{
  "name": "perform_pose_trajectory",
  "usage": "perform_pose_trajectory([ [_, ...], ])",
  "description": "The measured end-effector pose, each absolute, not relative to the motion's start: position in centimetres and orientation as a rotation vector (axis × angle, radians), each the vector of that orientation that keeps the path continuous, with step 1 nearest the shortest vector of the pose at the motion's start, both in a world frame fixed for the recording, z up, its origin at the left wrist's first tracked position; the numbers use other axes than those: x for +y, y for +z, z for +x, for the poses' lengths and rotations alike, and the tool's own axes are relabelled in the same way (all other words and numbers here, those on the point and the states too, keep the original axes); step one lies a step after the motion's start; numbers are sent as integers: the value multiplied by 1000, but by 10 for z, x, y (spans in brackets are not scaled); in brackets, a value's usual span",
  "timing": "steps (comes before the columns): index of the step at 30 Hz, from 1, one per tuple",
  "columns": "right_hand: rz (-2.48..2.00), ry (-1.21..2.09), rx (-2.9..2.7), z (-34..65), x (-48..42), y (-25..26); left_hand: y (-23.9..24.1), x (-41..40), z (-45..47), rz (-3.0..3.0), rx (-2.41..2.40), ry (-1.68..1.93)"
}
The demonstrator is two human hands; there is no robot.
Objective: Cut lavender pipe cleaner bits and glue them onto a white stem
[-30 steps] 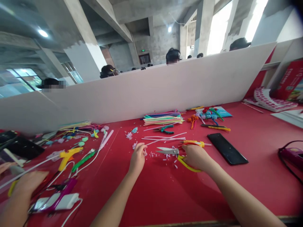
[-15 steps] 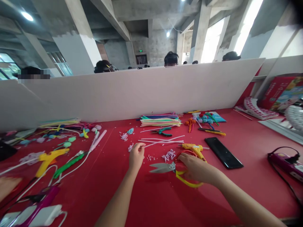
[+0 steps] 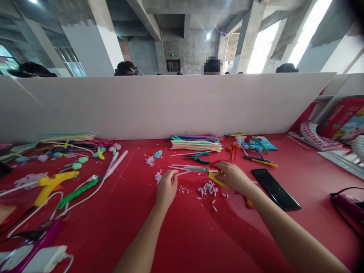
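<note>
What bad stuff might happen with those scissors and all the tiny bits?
The scissors point toward the left hand, so that hand might get nicked. The cut lilac bits lie loose near the right hand, so a bump could scatter them.

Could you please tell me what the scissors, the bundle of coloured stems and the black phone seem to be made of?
Scissors: silvery, smooth blades, so probably metal; the evenly yellow handle looks like plastic.
Bundle of coloured stems: matte and soft-looking, perhaps chenille; any wire core is hidden.
Black phone: likely glass-faced, judging by its flat, dark sheen.
</note>
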State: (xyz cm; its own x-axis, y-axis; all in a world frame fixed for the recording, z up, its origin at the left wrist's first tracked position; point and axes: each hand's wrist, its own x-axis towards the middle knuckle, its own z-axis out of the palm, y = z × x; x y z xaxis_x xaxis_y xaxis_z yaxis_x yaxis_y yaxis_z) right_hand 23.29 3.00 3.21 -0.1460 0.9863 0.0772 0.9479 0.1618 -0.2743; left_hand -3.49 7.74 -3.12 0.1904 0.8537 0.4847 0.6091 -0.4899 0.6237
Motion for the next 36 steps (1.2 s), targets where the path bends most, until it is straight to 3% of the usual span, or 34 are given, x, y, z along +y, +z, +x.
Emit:
perform_pose_trajectory([
  [14,-1928,-15,-2286,259,111,-2,-39,70,-17,2478,1212,987],
  [24,-1657,-217,-2444,187,88,3,-37,69,-19,2472,1349,1122],
  [31,-1367,-279,-2439,186,44,36,-20,68,-24,2419,1440,1187],
  [36,-1427,-297,-2175,201,10,46,-11,59,-21,2384,1339,1162],
])
